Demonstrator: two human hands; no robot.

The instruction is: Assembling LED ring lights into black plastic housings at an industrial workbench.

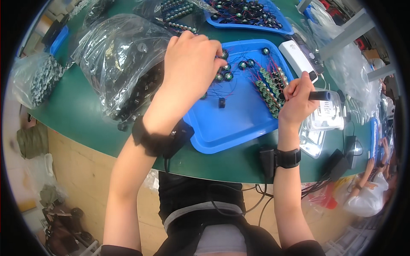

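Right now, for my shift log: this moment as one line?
left hand: on small round wired parts | right hand: gripping dark cylindrical tool | blue plastic tray on green table

Bright, even light, strong fisheye bend

Glare whitens the clear plastic box point(326, 113) and streaks the plastic bag point(117, 51); shadows under the hands on the blue tray point(239, 123) are soft. Centre is fairly sharp; the rim curves, smears, and ends in black corners.

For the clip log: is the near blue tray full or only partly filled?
Partly filled. The blue tray holds small wired parts only in its far half; its near half shows bare blue.
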